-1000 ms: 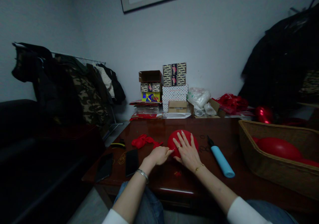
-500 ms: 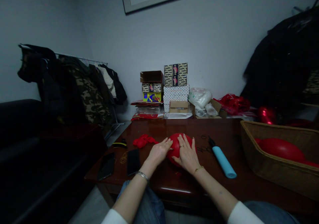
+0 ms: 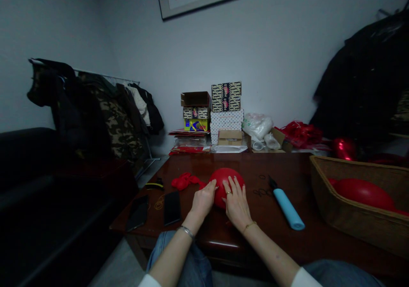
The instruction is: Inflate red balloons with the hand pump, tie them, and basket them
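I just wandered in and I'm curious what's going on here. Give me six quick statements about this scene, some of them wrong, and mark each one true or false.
1. The left hand and right hand are both at a round red balloon. True.
2. A light-blue pump lies between the right hand and the wicker basket. True.
3. The right hand grips that pump. False: it rests against the round red balloon.
4. The wicker basket holds nothing red. False: another red balloon lies inside.
5. Two dark phones lie on the table, left of the left hand. True.
6. Both hands wear gloves. False: they are bare, with a ring on the right hand.
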Action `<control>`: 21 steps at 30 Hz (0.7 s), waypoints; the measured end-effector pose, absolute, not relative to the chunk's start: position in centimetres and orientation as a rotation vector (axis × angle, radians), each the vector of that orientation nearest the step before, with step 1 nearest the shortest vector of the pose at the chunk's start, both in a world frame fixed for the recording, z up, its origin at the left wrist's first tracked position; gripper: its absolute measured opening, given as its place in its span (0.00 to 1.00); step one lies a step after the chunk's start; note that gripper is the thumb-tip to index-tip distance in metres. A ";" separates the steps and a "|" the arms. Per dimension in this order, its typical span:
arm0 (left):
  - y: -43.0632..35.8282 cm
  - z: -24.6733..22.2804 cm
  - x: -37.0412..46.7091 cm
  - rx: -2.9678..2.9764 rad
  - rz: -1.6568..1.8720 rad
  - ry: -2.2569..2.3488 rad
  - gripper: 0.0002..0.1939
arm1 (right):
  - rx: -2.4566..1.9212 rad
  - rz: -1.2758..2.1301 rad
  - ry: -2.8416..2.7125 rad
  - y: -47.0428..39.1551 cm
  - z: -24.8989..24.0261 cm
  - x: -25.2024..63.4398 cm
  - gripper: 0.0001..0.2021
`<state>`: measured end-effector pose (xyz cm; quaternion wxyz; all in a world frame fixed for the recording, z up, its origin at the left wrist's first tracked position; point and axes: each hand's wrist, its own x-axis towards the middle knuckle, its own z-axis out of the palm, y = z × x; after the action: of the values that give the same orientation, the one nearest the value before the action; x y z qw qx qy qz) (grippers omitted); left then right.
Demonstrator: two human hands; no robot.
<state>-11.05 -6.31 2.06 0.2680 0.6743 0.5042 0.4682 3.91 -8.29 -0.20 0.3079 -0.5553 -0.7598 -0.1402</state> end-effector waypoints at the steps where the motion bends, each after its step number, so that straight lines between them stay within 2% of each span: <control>1: -6.2 1.8 -11.0 1.826 1.242 1.432 0.18 | -1.460 -0.387 -2.026 -8.4 -0.3 3.6 0.30; 7: -7.0 2.3 -10.5 1.805 1.128 1.605 0.19 | -1.520 -0.424 -2.028 -8.7 0.1 2.7 0.40; 13: -7.6 3.5 -11.3 1.812 1.250 1.377 0.17 | -1.480 -0.278 -2.078 -7.9 0.9 3.8 0.39; 16: -7.1 3.6 -11.8 2.143 1.281 1.231 0.17 | -1.405 -0.151 -2.139 -7.4 1.5 4.6 0.44; 21: -6.5 3.4 -11.8 2.937 1.066 1.174 0.18 | -1.344 0.002 -2.175 -7.1 1.9 5.7 0.50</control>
<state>-11.84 -6.52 3.36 -0.0980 0.8757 0.3499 0.3179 5.69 -7.14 1.89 0.2884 -0.5034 -0.8145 0.0008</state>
